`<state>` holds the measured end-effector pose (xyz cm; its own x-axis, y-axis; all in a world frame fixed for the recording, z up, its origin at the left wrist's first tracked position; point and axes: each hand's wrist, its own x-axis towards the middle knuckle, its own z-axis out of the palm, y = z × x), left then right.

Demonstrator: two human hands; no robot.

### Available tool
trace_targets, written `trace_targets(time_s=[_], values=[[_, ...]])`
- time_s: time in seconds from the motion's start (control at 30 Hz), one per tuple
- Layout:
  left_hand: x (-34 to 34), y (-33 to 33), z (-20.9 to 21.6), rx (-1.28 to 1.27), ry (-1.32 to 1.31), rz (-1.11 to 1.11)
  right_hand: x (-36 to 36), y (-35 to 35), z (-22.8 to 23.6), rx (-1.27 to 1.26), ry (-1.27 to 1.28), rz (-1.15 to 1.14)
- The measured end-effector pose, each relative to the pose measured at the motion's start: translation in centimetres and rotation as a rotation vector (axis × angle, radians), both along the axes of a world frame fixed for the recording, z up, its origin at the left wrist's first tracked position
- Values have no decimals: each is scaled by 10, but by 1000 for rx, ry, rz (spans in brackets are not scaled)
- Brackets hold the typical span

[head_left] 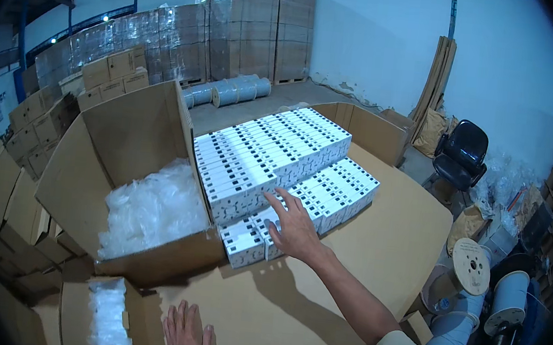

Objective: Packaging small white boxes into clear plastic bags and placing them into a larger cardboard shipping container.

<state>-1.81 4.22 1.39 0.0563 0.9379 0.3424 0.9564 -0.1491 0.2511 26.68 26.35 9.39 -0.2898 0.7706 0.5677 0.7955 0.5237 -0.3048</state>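
Many slim white boxes with dark square marks on their ends stand packed in rows on the cardboard-covered table. An upper block of white boxes [259,147] rests on a lower layer of boxes [348,187], which juts out toward me. My right hand [294,227] reaches over the front of the lower layer, fingers spread, fingertips by the lower edge of the upper block. Whether they touch it I cannot tell. My left hand [187,337] lies flat with fingers stretched at the table's near edge, holding nothing, beside a small open carton [73,316] with clear plastic-wrapped pieces.
A large open carton [140,269] holding crumpled clear plastic bags [153,210] stands left against the boxes. Another open carton [376,135] is behind. Cable reels [470,268] and a black chair [463,154] are at right. Stacked brown cartons [20,204] fill the left.
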Motion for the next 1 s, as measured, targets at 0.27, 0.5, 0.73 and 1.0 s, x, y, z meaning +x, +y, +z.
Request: trace_targets(time_s=[0.27, 0.5, 0.73, 1.0], values=[[5, 5, 14, -56, -17, 23, 1, 45, 5, 7, 19, -117], [7, 11, 19, -69, -51, 37, 12, 53, 2, 78, 136, -34], [4, 8, 14, -43, -58, 23, 16, 32, -1, 85, 51, -36], [-7, 6, -10, -71, -173, 42, -14, -50, 17, 38, 156, -9]])
